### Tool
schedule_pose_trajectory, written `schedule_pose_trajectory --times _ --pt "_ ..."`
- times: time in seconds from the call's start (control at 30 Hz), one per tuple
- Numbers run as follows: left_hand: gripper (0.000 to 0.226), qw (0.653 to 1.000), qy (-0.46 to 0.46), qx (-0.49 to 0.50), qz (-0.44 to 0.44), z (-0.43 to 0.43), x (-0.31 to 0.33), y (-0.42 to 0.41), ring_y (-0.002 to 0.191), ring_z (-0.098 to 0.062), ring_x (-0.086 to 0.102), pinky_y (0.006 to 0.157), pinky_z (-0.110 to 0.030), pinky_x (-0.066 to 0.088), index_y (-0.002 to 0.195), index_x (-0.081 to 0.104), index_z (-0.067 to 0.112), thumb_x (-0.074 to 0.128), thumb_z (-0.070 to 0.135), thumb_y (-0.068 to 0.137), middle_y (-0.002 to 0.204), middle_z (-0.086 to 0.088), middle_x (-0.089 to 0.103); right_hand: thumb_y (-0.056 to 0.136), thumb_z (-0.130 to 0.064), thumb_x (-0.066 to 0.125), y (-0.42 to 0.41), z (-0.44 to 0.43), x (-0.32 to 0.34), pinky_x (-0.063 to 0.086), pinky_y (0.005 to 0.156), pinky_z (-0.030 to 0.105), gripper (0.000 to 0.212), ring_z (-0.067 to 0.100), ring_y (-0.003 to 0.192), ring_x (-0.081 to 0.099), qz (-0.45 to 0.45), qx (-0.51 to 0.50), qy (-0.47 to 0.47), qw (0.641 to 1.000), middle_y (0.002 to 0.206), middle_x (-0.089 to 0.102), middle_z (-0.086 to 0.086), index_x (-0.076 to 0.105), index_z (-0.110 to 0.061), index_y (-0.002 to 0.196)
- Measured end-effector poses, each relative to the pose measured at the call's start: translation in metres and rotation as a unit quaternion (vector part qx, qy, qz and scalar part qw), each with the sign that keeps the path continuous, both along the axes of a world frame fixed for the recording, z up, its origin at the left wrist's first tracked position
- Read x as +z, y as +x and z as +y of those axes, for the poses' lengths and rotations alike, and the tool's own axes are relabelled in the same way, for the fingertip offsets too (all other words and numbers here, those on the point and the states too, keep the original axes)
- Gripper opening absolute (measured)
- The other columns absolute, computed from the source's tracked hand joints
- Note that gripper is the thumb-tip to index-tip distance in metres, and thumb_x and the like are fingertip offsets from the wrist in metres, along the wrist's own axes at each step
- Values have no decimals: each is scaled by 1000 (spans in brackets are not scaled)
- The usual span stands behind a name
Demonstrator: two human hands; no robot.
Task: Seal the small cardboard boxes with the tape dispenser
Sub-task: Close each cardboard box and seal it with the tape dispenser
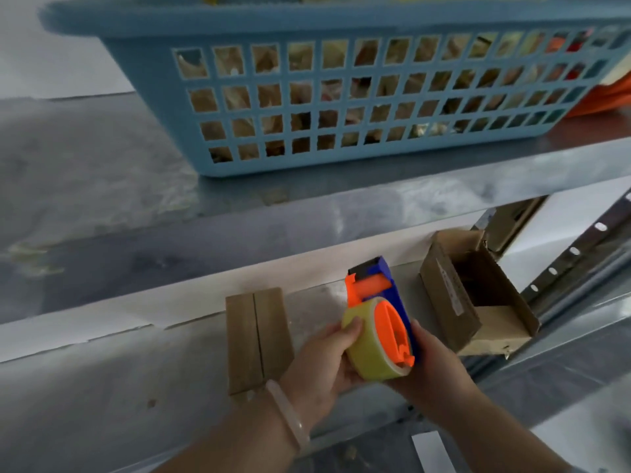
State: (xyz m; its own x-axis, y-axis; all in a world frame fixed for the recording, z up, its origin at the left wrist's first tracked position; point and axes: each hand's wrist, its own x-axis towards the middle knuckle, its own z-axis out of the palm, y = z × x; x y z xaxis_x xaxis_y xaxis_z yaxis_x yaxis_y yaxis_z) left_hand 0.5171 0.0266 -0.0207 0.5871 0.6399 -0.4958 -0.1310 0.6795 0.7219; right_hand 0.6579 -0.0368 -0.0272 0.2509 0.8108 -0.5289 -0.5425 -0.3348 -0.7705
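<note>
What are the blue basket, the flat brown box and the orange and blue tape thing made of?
The blue basket looks like moulded plastic: smooth, with a grid of square holes. The closed box seems plain brown cardboard, dull, with a seam between its flaps. The tape dispenser looks like hard, bright plastic, slightly shiny.

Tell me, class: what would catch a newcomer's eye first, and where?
Probably the orange-and-blue tape dispenser, gripped by the left hand and right hand at lower centre. A blue basket sits on the upper shelf. A closed cardboard box lies left of the dispenser, an open cardboard box right of it.
</note>
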Motion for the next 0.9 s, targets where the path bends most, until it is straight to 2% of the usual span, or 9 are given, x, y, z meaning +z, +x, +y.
schedule_pose_trajectory --times 0.1,0.2,0.3,0.43,0.53,0.6,0.67,0.8,0.9 --pt "51 999 20 -20 -37 3 3 -19 109 -29 65 95 -52 51 127 58 12 58 41 85 120 -12 68 97 -46 34 -10 1 13 51 91 48 56 32 100 68 169 -3 34 985 117 67 21 67 -6 118" --pt "57 994 33 -42 -92 4 5 -38 124 -32 56 105 -57 41 135 53 11 52 43 89 133 -14 59 96 -58 25 -18 4 17 58 80 46 71 34 95 69 196 5 65 978 115 68 21 75 -8 106" --pt "60 992 35 -52 -110 1 5 -48 127 -32 52 108 -56 38 136 52 10 49 45 87 136 -14 57 98 -46 31 -28 9 18 60 65 41 60 32 80 71 204 29 96 974 100 70 22 73 -3 100" --pt "54 996 44 -34 -75 -3 6 -57 124 -28 55 107 -54 40 131 58 16 48 51 91 132 -9 61 94 -39 40 -39 17 18 60 68 42 51 33 81 71 205 41 113 971 100 70 22 76 -2 95" --pt "44 997 69 2 -23 -1 11 -71 105 -24 64 95 -44 50 121 65 15 53 37 84 115 -9 69 79 -37 70 -39 21 25 58 59 33 33 26 67 69 191 54 155 968 81 71 14 74 -5 83" --pt "50 995 68 70 1 6 13 -80 90 -22 66 82 -37 52 121 63 7 59 28 77 100 -11 71 65 -28 83 -34 23 29 56 56 29 33 24 69 70 139 82 178 971 83 72 9 73 -9 90" --pt "48 992 25 126 -10 15 20 -88 81 -24 67 73 -36 55 118 62 0 59 29 80 93 -14 71 72 -20 73 -30 25 34 58 69 28 42 27 95 70 1 133 189 973 111 72 9 71 -15 114" --pt "50 995 -14 101 18 22 33 -103 79 -27 68 68 -38 58 104 70 6 57 46 77 98 -18 71 80 -7 69 -32 29 44 56 72 22 29 21 96 70 -207 200 221 932 110 73 3 78 -26 99" --pt "39 995 -9 84 47 18 31 -110 79 -27 70 72 -40 59 98 73 6 59 40 86 99 -19 72 78 -24 67 -34 32 49 55 70 20 24 20 93 71 -273 232 241 902 104 75 -2 77 -35 98"
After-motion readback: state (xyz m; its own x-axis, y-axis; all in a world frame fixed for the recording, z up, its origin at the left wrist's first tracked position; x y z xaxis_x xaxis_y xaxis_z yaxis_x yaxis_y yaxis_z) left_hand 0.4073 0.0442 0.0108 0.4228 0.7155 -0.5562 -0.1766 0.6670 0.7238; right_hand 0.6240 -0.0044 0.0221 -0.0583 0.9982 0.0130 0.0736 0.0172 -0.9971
